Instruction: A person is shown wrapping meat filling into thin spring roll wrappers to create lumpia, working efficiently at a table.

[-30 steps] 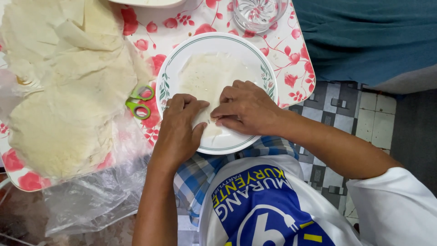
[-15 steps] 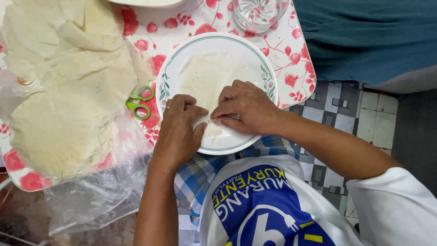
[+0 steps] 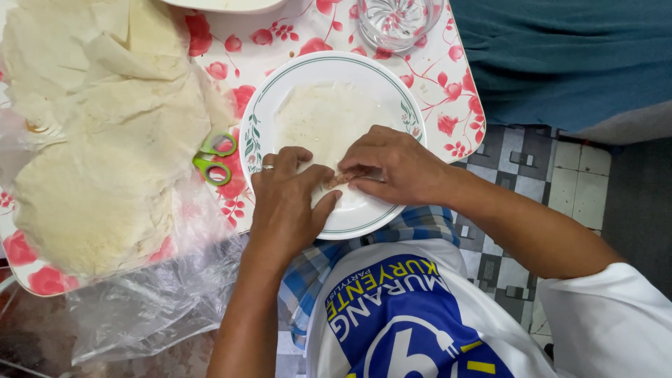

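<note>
Both hands [image 3: 336,185] pinch wrapper roll [image 3: 348,178], long axis left-right across plate [image 3: 392,98].

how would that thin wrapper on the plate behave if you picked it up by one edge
The wrapper looks translucent, lying flat on the plate, so probably floppy and very light. The left hand and right hand fold its near edge, suggesting it bends easily. That thinness likely tears under a hard pull.

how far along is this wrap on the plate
Done: one wrapper lies flat on the plate, with filling at its near edge. In hand: the left hand and right hand pinch that edge over the filling. Left: most of the sheet is unrolled, and a stack of wrappers waits beside.
</note>
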